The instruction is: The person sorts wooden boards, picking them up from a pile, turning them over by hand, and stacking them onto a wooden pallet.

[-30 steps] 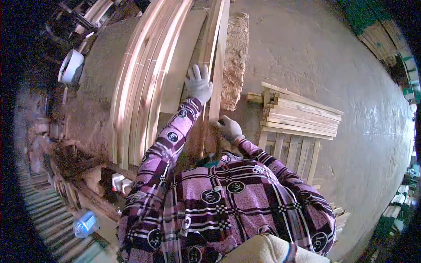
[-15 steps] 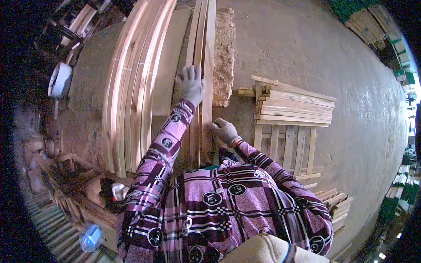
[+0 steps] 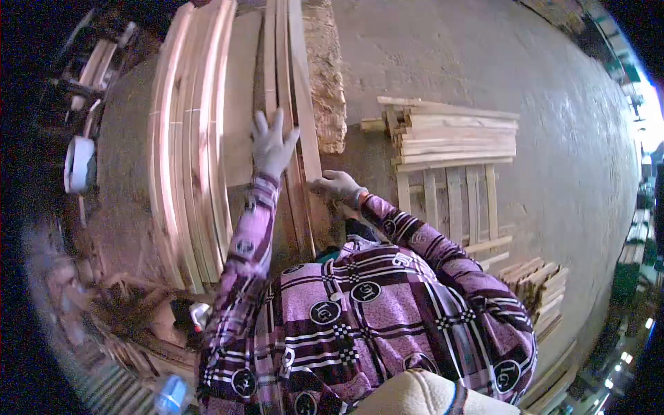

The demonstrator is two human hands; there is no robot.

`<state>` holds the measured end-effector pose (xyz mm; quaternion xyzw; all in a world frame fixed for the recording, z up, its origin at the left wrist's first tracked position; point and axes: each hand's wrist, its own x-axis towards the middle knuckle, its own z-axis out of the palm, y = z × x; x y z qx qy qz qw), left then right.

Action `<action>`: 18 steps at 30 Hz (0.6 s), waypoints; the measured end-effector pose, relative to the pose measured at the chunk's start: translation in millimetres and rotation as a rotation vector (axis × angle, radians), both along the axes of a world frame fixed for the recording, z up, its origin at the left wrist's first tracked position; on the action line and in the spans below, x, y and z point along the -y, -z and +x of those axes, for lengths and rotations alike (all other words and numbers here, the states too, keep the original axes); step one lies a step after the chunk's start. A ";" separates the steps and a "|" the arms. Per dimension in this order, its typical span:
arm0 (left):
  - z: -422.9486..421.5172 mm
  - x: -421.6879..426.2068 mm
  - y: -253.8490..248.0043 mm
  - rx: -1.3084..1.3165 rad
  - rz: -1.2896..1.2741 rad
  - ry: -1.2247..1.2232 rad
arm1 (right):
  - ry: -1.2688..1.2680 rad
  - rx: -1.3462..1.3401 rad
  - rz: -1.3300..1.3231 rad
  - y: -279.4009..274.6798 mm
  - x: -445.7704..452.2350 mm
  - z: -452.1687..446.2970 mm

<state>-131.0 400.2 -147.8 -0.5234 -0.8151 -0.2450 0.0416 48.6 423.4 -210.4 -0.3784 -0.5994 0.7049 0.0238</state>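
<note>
My left hand (image 3: 274, 144), in a pale glove, has its fingers spread at the left edge of the narrow wooden strips (image 3: 282, 76). It grips nothing; whether it touches the strips I cannot tell. My right hand (image 3: 342, 187), also gloved, is closed with thumb and fingers at the near end of a flat wooden board (image 3: 304, 104). That board lies slightly slanted along the right side of the strips. Part of the right fingers is hidden behind the board's end.
Long planks (image 3: 190, 131) are stacked at left. A rough-edged timber slab (image 3: 326, 76) lies beyond the board. Short slats (image 3: 456, 135) rest on a slatted wooden frame (image 3: 453, 200) at right, with more cut pieces (image 3: 536, 287) nearer. A white bucket (image 3: 79, 164) stands at far left.
My left hand has come off the top of the strips to their left side, fingers spreading wider. The board's near end has shifted and now sits at my right fingers. The view has turned slightly.
</note>
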 end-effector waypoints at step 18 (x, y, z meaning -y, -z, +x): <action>78.1 139.1 -5.8 1.119 0.061 -0.209 | 0.100 0.240 0.731 -25.4 6.6 9.0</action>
